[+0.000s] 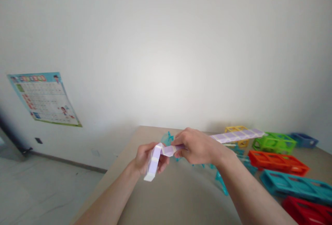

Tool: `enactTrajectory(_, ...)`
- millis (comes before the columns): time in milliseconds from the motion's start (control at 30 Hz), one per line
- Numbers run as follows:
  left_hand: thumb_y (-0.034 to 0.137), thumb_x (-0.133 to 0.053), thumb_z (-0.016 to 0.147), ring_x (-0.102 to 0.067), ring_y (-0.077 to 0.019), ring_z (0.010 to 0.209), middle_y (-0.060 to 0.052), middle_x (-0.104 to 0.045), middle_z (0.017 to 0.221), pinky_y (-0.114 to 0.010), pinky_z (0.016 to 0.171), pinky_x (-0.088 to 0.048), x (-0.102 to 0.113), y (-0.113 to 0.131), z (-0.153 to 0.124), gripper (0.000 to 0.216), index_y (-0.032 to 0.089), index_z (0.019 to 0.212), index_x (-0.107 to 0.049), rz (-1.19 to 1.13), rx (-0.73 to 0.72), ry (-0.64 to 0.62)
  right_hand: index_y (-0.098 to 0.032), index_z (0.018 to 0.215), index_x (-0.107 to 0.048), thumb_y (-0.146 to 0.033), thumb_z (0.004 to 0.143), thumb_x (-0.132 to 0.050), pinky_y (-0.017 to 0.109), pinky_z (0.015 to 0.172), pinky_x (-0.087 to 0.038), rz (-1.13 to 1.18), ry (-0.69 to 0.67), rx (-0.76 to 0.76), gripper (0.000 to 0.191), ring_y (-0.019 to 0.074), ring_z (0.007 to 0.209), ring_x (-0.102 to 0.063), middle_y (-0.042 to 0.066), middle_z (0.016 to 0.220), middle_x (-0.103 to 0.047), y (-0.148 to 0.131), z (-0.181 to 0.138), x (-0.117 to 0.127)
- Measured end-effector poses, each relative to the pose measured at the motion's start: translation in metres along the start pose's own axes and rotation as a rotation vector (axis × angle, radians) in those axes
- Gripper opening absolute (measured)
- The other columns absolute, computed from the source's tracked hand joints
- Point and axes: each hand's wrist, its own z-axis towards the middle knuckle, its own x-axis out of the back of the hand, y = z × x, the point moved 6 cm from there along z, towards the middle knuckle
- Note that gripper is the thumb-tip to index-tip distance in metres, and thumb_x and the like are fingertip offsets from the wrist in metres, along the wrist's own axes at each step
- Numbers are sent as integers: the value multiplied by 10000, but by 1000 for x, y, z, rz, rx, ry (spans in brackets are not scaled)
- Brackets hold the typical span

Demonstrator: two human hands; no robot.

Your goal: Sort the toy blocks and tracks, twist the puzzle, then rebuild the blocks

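- We hold a lilac strip (153, 165) with pale cross lines in both hands, above the middle of the surface; it bends sharply between the hands, one short leg pointing near and slightly left, ending in a white tip.
- A longer lilac length shows beyond our right hand, running far right over the other pieces; the hand hides where the two parts meet, so we cannot tell whether they are one.
- Our left hand (143, 156) is closed around the short leg just by the bend, fingers curled behind it.
- Our right hand (195, 146) pinches the strip narrowly between thumb and fingers, just right of the bend.
- Behind and below the hands we see clear teal pieces (221, 183) scattered on the surface, partly hidden and blurred.
- To the far right stand a yellow frame (237, 127), a green frame (277, 138) and a dark blue piece (306, 138).
- Nearer on the right, we see an orange frame (280, 163), then a long teal frame (301, 183), then a red frame (308, 212) cut off by the view.
- All these lie on the beige surface (178, 197), its far edge close to a pale wall (166, 52).
- On the left, a printed poster (46, 97) hangs on the wall above a grey floor (33, 194).
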Motion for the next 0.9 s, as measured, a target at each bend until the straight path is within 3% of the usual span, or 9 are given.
enactTrajectory(133, 399, -696, 687, -643, -192, 574, -83, -664, 718, -280, 516, -496, -13, 2, 0, 362, 115, 891, -602, 228, -56, 11, -205, 787, -748, -202, 700, -600, 201, 474, -307, 0, -106, -20, 171, 120, 530, -537, -3, 586, -647, 5, 1, -14)
enactTrajectory(267, 286, -737, 696, -623, -152, 512, -36, -661, 661, -245, 462, -496, -13, -4, 1, 286, 157, 805, -506, 462, -91, 103, -193, 737, -735, -216, 679, -615, 211, 472, -314, -74, -111, -57, 136, 135, 530, -564, 17, 598, -665, 7, 4, -17)
enactTrajectory(533, 342, -711, 721, -568, -121, 439, -8, -635, 599, -266, 395, -524, -3, -1, 6, 313, 166, 731, -452, 286, -291, 366, -203, 774, -683, -235, 748, -579, 277, 618, -391, -303, 114, -101, 112, 246, 778, -659, 79, 789, -708, 6, 15, -12)
enactTrajectory(700, 343, -711, 718, -546, -103, 456, 1, -610, 594, -234, 398, -511, 5, 11, 2, 314, 163, 696, -454, 159, -439, 531, -168, 900, -604, -167, 808, -502, 278, 641, -404, -359, 268, -156, 138, 233, 817, -644, 91, 894, -688, -8, 25, -15)
enactTrajectory(800, 340, -728, 696, -526, -105, 446, 13, -596, 568, -231, 389, -493, 9, 15, -2, 318, 174, 717, -457, 153, -513, 574, -173, 976, -591, -199, 816, -501, 274, 623, -386, -315, 271, -194, 185, 232, 796, -648, 92, 915, -689, -7, 24, -15)
enactTrajectory(900, 363, -721, 701, -536, -121, 474, 19, -595, 587, -257, 429, -499, 11, 16, -3, 311, 184, 745, -470, 214, -553, 596, -200, 910, -623, -254, 845, -485, 276, 618, -363, -278, 210, -190, 163, 241, 805, -652, 86, 863, -697, -1, 22, -13)
